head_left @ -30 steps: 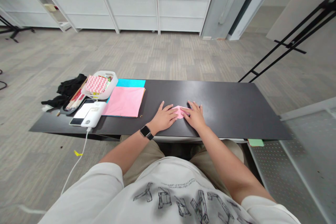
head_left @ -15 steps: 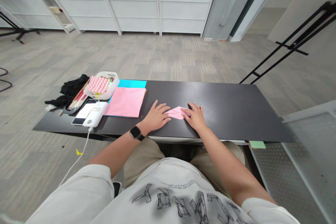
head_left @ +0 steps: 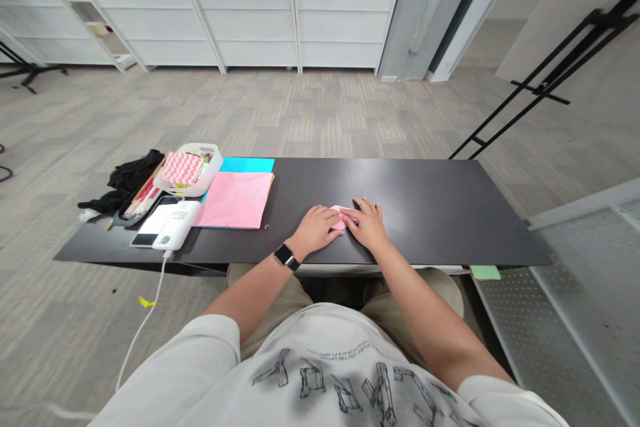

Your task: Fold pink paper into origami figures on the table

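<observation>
White, its print too small to read, a power bank [head_left: 176, 227] lies on the table [head_left: 435, 207] left of pink sheets [head_left: 236, 200]. The left hand [head_left: 315, 228], a watch [head_left: 284, 254] on its wrist, has just moved inward and lies flat, fingers extended over the left end of folded pink paper [head_left: 341, 224], apparently pressing it. Sketched letters on the shirt [head_left: 325, 347] defy sure reading. The right hand [head_left: 369, 225], unclenched, keeps its fingers on the paper's right end.
</observation>
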The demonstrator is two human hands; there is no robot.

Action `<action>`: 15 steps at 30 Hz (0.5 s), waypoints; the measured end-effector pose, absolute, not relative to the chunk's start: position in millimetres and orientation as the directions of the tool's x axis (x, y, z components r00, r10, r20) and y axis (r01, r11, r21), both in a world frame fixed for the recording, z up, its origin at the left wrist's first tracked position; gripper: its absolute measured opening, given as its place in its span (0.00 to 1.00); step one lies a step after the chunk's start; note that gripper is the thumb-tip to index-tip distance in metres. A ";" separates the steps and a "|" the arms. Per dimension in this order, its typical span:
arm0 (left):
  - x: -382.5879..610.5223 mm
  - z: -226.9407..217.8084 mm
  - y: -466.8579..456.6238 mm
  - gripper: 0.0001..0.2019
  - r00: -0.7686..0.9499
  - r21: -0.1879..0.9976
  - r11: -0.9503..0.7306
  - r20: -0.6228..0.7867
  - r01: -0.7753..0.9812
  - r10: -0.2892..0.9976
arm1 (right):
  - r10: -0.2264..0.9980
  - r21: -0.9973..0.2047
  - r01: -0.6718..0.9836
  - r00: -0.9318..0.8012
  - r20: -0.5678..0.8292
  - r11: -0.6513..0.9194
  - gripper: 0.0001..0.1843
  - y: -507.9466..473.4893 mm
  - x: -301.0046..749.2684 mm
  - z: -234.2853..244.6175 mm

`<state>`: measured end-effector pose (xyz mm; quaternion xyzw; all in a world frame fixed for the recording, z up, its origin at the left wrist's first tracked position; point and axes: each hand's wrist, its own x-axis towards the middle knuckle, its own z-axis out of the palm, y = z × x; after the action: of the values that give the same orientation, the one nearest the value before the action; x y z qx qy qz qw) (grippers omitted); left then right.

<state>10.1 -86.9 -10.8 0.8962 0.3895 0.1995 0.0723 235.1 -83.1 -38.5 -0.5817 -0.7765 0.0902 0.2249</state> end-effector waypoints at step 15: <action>13.9 6.2 -76.0 0.14 0.804 0.001 -0.838 0.282 0.545 0.523 | 0.958 -0.447 0.851 -0.203 0.204 0.275 0.27 -82.5 236.3 -36.7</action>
<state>13.9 -76.0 6.2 0.9489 0.2814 0.1369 -0.0403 236.3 -82.5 -36.7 -0.5901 -0.7663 0.1188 0.2245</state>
